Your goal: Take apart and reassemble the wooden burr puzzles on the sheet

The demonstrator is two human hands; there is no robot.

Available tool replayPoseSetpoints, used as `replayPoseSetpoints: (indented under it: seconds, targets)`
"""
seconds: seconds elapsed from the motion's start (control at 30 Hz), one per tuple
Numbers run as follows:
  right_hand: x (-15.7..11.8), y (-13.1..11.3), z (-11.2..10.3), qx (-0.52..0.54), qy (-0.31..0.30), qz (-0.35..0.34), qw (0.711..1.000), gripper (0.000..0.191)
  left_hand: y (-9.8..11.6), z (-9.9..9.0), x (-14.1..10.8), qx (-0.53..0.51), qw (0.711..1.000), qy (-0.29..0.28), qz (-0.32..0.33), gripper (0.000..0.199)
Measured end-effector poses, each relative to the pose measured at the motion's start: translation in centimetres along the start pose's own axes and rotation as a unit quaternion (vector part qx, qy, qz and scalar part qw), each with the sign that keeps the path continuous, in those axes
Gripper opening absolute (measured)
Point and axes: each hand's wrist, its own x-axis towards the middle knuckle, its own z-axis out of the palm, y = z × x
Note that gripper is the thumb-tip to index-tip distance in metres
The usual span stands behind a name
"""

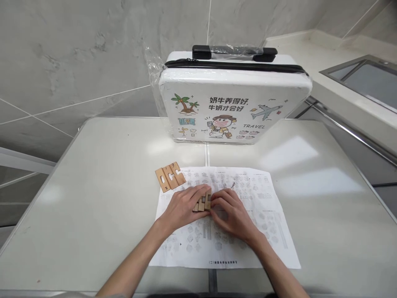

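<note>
Over the printed sheet (254,248) on the desk (93,198), my left hand (182,205) hugs the wooden puzzle block (202,204), so I should push softly with my right hand (235,213), its bent fingers beside the block, maybe pinching, I cannot tell.

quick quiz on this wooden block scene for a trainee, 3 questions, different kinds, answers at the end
1. True or false: the left hand grips the small wooden block cluster.
2. What stands behind the printed sheet?
a) a basket
b) a white case
c) a bottle
3. Fill in: of the two hands, the flat wooden pieces lie nearer the ____ one.

Key: 1 true; 2 b; 3 left
</note>
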Motion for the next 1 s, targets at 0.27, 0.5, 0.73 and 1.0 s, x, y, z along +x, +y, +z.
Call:
replayPoseSetpoints:
  seconds: [0.27,0.5,0.73,1.0]
  targets:
    - [-0.2,0.6,0.5,0.048,0.030,0.060,0.997,0.007,-0.1,0.1,-0.4,0.012,0.999,0.035,-0.013,0.064]
    - [0.4,1.3,0.4,0.046,0.031,0.052,0.997,0.008,-0.1,-1.3,-1.9,0.067,0.994,0.071,-0.045,0.063]
    - [1.3,2.1,-0.2,0.051,0.029,0.052,0.997,0.010,-0.8,-2.7,-4.8,0.106,0.986,0.100,-0.087,0.059]
    - [1.2,2.1,-0.1,0.046,0.036,0.050,0.997,0.011,-1.5,-3.0,-6.8,0.122,0.975,0.130,-0.130,0.056]
